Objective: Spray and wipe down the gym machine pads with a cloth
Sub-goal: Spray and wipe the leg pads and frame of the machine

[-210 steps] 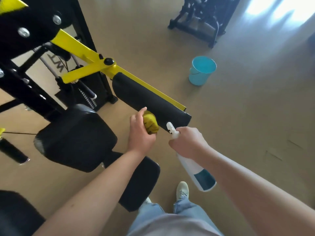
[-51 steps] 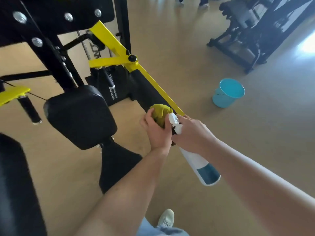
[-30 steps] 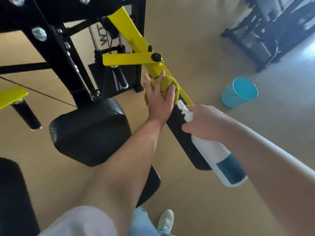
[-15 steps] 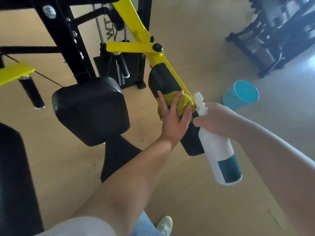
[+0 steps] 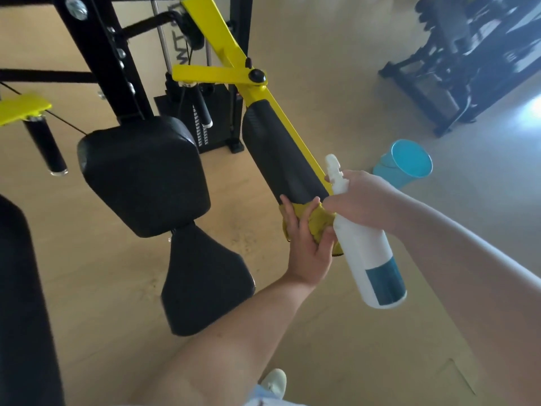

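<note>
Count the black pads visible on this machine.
4: the long pad on the yellow arm, the big square pad at centre, the smaller pad below it, and the left-edge pad, cut off by the frame. Others may lie out of view.

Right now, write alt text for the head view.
A left hand holds a yellow cloth around the near end of a long black pad, while the right hand holds a white spray bottle. A blue bucket stands on the floor.
</note>
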Available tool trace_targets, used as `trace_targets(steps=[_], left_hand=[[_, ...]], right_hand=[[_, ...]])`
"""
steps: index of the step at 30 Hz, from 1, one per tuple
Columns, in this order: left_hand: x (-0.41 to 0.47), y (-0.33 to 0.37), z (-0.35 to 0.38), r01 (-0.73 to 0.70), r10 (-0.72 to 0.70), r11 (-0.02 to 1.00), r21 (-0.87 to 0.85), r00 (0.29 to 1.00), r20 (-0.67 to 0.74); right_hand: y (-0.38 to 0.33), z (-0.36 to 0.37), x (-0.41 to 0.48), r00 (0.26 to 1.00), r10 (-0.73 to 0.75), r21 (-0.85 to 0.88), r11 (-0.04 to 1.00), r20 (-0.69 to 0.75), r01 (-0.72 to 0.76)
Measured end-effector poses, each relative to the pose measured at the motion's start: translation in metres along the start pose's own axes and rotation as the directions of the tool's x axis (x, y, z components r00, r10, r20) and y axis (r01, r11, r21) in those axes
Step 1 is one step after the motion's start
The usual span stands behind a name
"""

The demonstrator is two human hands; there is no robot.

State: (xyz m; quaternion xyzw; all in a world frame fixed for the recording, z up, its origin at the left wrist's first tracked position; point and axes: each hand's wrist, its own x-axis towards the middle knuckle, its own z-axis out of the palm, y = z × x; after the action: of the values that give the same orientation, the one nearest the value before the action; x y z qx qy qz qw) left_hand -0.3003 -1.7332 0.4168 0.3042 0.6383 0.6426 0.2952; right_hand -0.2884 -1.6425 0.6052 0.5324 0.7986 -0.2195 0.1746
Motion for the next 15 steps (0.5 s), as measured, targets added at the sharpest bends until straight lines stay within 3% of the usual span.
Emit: trace_targets(steps=[9,15], left_hand=[[0.152,0.027,-0.055,0.147,-0.157,0.986,-0.079,0.976,-0.151],[0.22,0.026,-0.086,0.096,-0.121,0.984,-0.151,0.979,-0.163]], right_hand=[[-0.052,-0.008,0.045,0.999,0.027,-0.043,0.999,0.045,-0.025],[-0.064,-0.011,0.065,0.99,0.076,-0.11,0.992,0.116,-0.064]])
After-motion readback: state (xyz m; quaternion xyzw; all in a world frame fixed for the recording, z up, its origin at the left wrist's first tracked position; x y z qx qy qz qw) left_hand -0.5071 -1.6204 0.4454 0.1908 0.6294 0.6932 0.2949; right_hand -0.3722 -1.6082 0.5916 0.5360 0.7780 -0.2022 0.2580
